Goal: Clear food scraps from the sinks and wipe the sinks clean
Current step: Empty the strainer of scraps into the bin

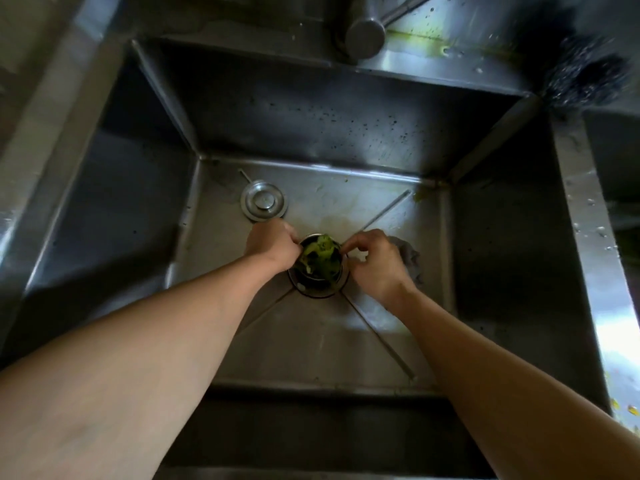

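I look down into a deep steel sink (363, 341). At the middle of its floor a metal strainer basket (313, 277) sits at the drain opening, filled with green food scraps (320, 254). My left hand (272, 247) pinches the basket's rim on the left side. My right hand (375, 263) pinches the rim on the right side. A grey cloth (410, 261) lies on the sink floor just behind my right hand, partly hidden by it.
A round metal drain stopper (264, 201) lies on the sink floor at the back left. The faucet (365, 38) stands on the back ledge. A dark scrubber (585, 76) sits at the back right corner. A second basin adjoins on the right.
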### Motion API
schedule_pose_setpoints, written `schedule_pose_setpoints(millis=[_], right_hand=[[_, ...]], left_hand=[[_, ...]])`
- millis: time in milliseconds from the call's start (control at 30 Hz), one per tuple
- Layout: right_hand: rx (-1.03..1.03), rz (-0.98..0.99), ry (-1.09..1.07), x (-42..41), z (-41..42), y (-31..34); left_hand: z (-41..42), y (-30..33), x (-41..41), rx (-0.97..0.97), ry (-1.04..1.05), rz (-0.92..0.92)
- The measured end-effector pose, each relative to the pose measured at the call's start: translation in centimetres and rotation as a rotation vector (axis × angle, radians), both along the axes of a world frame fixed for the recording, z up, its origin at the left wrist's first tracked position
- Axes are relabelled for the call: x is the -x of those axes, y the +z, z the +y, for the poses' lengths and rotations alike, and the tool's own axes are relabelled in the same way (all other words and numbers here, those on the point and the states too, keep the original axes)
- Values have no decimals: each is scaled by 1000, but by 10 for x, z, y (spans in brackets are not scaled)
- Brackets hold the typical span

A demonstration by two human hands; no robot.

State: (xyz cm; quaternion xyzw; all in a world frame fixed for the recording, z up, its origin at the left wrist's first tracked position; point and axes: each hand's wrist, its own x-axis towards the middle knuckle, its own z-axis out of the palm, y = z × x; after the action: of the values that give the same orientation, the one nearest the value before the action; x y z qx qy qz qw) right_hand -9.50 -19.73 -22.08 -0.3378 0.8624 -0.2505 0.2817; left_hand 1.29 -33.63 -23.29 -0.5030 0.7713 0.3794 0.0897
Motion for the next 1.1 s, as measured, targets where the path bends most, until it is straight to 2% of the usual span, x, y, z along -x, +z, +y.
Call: schedule_pose_setpoints(millis=[133, 367, 567, 733, 933, 1100], right_hand=[[-34, -30, -17, -1, 4, 18], [-142, -34, -7, -9, 12, 8], [-278, 35, 95, -17, 17, -6], [-335, 4, 155, -25, 18, -20], [-318, 51, 342, -36, -1, -32], [-353, 104, 417, -45, -16, -45]], left_hand=[[-3, 20, -6, 18, 45, 21], [-10, 24, -20, 26, 86, 28], [-19, 18, -36, 38, 106, 7], [-24, 12, -45, 42, 116, 5], [-28, 8, -54, 53, 116, -38], [-32, 5, -62, 64, 115, -79]])
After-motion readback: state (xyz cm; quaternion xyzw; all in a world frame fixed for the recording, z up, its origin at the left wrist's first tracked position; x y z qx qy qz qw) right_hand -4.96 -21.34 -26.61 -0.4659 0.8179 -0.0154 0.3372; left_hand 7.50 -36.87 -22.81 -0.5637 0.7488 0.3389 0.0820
